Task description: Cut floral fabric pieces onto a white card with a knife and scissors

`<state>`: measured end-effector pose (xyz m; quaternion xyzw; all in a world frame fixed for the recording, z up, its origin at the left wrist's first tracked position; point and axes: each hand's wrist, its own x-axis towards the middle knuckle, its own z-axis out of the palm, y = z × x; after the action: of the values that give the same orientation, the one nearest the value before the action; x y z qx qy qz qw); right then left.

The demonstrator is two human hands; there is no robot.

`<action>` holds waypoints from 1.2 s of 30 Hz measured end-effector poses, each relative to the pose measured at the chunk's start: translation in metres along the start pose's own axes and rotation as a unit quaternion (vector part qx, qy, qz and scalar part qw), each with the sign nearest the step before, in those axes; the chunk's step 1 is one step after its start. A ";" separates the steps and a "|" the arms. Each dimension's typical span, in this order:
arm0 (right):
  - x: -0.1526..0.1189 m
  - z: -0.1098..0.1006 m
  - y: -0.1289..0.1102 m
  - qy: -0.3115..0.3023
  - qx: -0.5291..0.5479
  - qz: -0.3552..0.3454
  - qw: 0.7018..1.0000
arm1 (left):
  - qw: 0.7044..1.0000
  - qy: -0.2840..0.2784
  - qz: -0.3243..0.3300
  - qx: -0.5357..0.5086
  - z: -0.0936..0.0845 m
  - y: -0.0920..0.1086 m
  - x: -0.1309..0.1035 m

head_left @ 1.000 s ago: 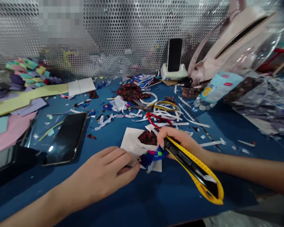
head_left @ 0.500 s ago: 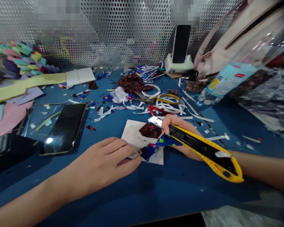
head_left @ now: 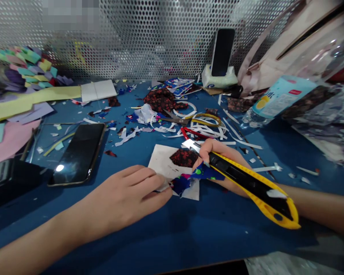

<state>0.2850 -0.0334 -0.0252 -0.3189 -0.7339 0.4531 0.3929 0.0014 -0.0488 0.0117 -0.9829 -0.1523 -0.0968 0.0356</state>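
On the blue table lies a white square sheet (head_left: 159,161) with a dark red-patterned piece (head_left: 184,157) and a blue patterned piece (head_left: 181,185) on it. My left hand (head_left: 132,194) rests at the sheet's lower left, its fingers pinched on a whitish scrap (head_left: 164,185). In my right hand (head_left: 227,162) is a yellow and black utility knife (head_left: 249,183), its blade pointing up and left. The same hand's fingers touch a blue patterned flap (head_left: 208,172) at the sheet's right side.
Behind the sheet are scissors (head_left: 181,120), white paper strips and dark patterned fabric (head_left: 159,101). A phone (head_left: 78,154) lies at the left. Coloured papers (head_left: 55,96) fill the far left. A bottle (head_left: 283,97) leans at the right, near an upright phone (head_left: 223,52).
The view has shifted slightly, and most things appear a little further right. The knife's handle end has dipped slightly. Both hands keep nearly the same place at the sheet.
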 end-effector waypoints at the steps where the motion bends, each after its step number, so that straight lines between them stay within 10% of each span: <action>1: -0.002 -0.002 -0.001 -0.024 0.009 -0.016 1.000 | 1.000 0.003 0.000 0.002 0.000 0.000 0.000; 13: -0.007 -0.002 -0.030 -0.108 -0.202 -0.234 0.945 | 0.999 0.035 -0.011 0.000 0.003 0.002 -0.003; 23: -0.004 0.010 -0.022 -0.133 -0.281 -0.243 0.919 | 0.992 0.038 -0.050 -0.108 0.007 -0.005 -0.007; 36: 0.007 0.023 -0.020 0.038 -0.085 0.057 0.994 | 0.995 0.019 -0.042 -0.089 0.003 -0.002 -0.005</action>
<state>0.2599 -0.0449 -0.0113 -0.4095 -0.7347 0.3989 0.3652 -0.0030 -0.0482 0.0080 -0.9729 -0.1835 -0.1297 -0.0537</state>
